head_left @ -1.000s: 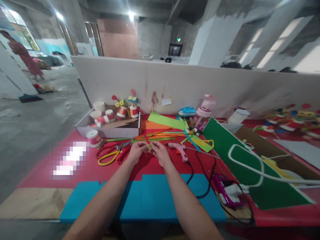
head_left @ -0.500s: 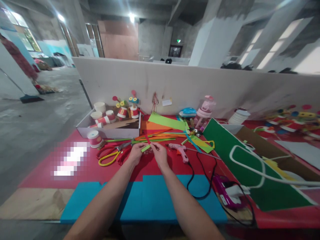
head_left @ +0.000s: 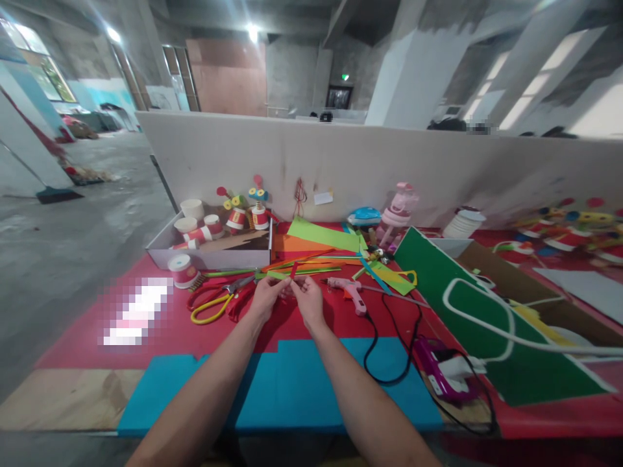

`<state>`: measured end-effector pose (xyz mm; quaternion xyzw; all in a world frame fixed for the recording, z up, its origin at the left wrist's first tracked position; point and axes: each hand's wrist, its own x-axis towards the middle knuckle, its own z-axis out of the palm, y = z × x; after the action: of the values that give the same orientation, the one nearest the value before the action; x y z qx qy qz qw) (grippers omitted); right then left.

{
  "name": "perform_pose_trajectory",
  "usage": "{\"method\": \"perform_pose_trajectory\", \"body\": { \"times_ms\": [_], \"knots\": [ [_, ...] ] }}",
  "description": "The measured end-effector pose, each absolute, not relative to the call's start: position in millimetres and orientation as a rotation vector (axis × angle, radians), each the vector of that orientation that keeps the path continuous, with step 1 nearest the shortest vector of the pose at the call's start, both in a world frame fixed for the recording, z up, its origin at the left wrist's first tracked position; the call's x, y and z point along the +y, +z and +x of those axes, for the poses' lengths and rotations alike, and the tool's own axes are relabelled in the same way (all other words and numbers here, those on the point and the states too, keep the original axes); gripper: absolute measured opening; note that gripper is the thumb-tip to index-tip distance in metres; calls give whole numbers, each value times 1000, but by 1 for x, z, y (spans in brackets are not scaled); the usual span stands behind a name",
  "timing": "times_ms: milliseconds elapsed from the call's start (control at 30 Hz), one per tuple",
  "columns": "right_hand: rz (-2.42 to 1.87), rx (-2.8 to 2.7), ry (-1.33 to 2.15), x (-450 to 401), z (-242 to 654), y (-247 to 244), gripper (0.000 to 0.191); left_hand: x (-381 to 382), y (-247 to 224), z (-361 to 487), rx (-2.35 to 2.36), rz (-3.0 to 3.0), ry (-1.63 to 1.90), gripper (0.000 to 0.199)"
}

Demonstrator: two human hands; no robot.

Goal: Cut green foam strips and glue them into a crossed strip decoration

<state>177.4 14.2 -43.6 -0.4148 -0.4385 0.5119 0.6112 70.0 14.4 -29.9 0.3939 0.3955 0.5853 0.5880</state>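
Observation:
My left hand (head_left: 266,297) is closed in a pinch on a short green paper strip (head_left: 277,275). Close against it, my right hand (head_left: 310,301) pinches where a red paper strip (head_left: 294,268) crosses the green one. The red strip points up and away from my fingertips; its lower end is hidden by them. Just right of my hands lies a pink glue gun (head_left: 348,288), nozzle toward them. Scissors with yellow handles (head_left: 213,310) and a red-handled pair (head_left: 200,296) lie to the left. Long coloured paper strips (head_left: 321,263) are spread beyond my fingers.
A white box (head_left: 209,258) holding paper cups stands back left, a paper cup (head_left: 182,272) before it. Green and orange paper sheets (head_left: 326,235) lie at the back. The black glue-gun cord (head_left: 374,344) loops right, near a purple power strip (head_left: 440,376) and a green board (head_left: 452,311).
The green strip has turned flatter and less of it shows. The red strip has swung from leaning left to leaning slightly right. My hands stay close together, fingertips touching the strips.

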Motion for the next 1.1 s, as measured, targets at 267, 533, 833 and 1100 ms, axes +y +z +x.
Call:
{"method": "perform_pose_trajectory", "body": {
  "times_ms": [267, 533, 833, 1100],
  "knots": [
    [-924, -1012, 1233, 12, 178, -40, 28, 11, -22, 67, 965, 983, 1395, 26],
    [-937, -912, 1390, 13, 180, -40, 28, 15, -29, 66, 912, 1005, 1380, 25],
    [-950, -923, 1424, 14, 183, -40, 31, 19, -35, 60, 897, 967, 1318, 26],
    [-994, -950, 1391, 14, 184, -41, 35, 15, -29, 63, 926, 992, 1362, 27]
  ]
}}
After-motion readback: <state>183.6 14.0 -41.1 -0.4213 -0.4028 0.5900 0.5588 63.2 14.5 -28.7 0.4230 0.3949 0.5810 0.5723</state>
